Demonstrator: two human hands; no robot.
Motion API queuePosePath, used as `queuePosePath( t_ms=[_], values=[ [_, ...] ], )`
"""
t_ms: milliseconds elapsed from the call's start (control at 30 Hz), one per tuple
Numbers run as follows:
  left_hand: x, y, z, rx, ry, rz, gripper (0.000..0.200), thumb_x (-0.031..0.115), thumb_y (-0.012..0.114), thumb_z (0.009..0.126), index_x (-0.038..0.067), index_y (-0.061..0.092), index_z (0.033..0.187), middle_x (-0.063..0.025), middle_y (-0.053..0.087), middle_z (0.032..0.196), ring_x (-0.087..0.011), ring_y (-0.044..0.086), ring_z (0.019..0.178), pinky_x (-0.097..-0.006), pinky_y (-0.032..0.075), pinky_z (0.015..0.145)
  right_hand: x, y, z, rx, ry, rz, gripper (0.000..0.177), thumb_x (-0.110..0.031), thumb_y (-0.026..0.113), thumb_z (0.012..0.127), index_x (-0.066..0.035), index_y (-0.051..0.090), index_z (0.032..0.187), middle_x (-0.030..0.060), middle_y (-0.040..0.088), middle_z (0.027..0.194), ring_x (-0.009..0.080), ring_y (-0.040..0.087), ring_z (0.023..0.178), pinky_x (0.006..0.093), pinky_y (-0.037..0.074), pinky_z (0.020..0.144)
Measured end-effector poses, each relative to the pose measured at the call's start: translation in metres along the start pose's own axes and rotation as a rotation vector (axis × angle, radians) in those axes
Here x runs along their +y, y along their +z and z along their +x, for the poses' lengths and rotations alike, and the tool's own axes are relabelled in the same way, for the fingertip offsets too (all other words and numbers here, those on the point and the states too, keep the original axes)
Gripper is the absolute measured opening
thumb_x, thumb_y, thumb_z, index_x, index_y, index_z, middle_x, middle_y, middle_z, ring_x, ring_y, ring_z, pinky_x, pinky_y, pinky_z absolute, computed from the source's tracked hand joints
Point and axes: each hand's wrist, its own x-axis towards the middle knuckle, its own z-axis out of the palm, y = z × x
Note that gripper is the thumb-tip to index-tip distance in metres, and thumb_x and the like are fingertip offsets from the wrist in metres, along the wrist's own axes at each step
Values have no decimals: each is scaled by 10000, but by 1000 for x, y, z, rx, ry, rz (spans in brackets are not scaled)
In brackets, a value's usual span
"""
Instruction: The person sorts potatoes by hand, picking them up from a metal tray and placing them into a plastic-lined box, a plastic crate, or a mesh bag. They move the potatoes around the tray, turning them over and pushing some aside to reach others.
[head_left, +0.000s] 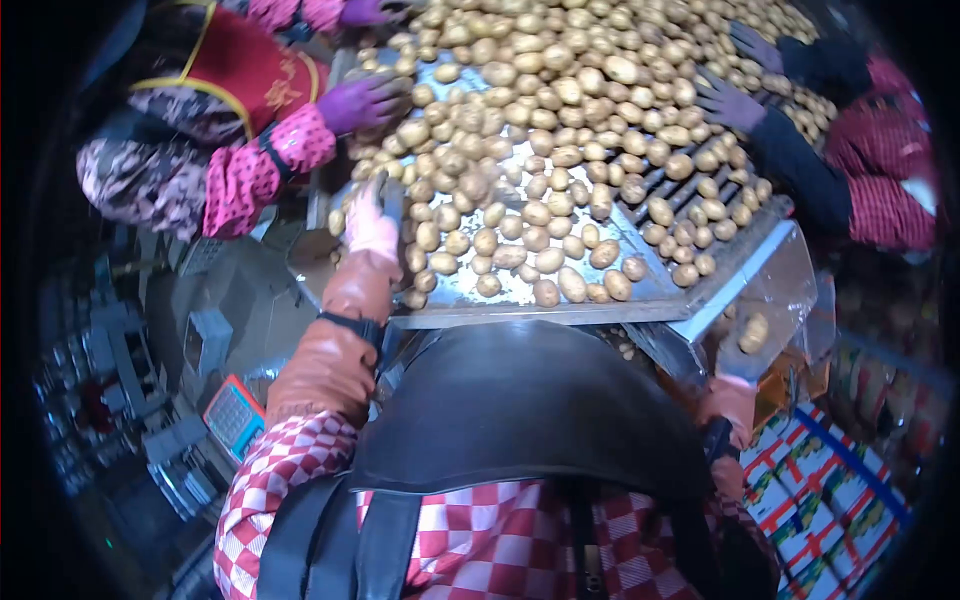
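Many potatoes (pixel 535 213) lie loose on a metal sorting table (pixel 520 290). My left hand (pixel 372 218), in a pink and grey glove, reaches over the table's left edge, its fingers stretched forward beside the potatoes. Low on the right, beyond the table's front corner, my right hand (pixel 745 358) holds a single potato (pixel 753 333). That hand is next to a clear plastic sheet (pixel 775 275) hanging from the table's side, and its fingers are partly blurred.
At the left, a co-worker's purple glove (pixel 358 103) touches the potatoes. Another co-worker's grey gloves (pixel 728 103) reach in from the right, above a slatted section (pixel 680 190). Printed boxes (pixel 820 490) stand at lower right; a scale with an orange-framed panel (pixel 236 418) is at left.
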Motion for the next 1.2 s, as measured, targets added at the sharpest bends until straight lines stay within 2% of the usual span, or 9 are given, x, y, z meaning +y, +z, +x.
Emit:
queuePosePath(
  t_ms=[200,333,400,467,533,667,867,1067,1200],
  values=[
    [66,14,-63,-296,172,364,647,453,654,884,252,477,1473,-229,383,1527,-479,316,1417,-583,213,1193,75,33,13,-40,476,475,519,-156,583,1002,24,405,1455,180,564,1369,270,598,1169,364,526,941],
    [25,14,-108,-334,322,74,615,391,710,848,228,541,1417,-213,428,1472,-466,343,1397,-556,325,1148,-56,126,17,-454,-209,399,490,-136,553,1019,-35,416,1479,127,626,1274,263,623,1103,308,543,870],
    [26,15,-114,-329,284,77,644,381,724,833,231,528,1428,-202,413,1492,-456,331,1409,-559,322,1149,-149,173,21,-701,454,630,547,-134,631,968,-37,432,1469,77,660,1212,236,627,1070,292,535,862],
    [30,15,-116,-330,263,77,645,381,724,845,229,518,1437,-198,401,1508,-447,319,1424,-559,316,1156,-205,217,9,-1001,254,346,558,-183,674,928,-49,478,1434,117,671,1226,276,644,1045,342,536,872],
    [31,15,-115,-330,242,79,647,381,725,856,226,508,1446,-194,389,1525,-438,307,1438,-559,309,1162,-224,271,-6,-793,-702,-45,471,-206,687,890,-111,584,1340,171,674,1158,334,649,988,417,531,858],
    [25,19,-120,-317,228,40,670,339,733,834,264,492,1455,-163,377,1533,-434,309,1430,-548,334,1149,-251,336,-22,-738,-903,-505,407,-214,715,844,-156,658,1243,183,658,1070,398,625,1025,472,510,898],
    [31,8,-110,-226,226,-88,494,324,741,859,151,627,1307,-186,575,1350,-400,479,1314,-489,422,1084,-217,317,14,-842,-177,50,138,-73,663,928,-53,735,1043,-14,653,768,56,523,614,237,424,535],
    [97,-8,-41,-327,134,-42,431,308,563,980,141,540,1377,-220,637,1191,-424,620,1069,-501,484,940,-199,165,8,-954,320,585,229,-188,714,910,10,694,1024,8,614,739,107,557,585,240,429,516],
    [116,27,0,-489,103,153,526,424,576,959,186,503,1422,-271,617,1205,-431,610,1125,-504,486,961,-160,85,-26,-1190,347,239,196,-120,688,878,29,687,1005,36,641,767,127,597,637,251,470,569]
  ],
)
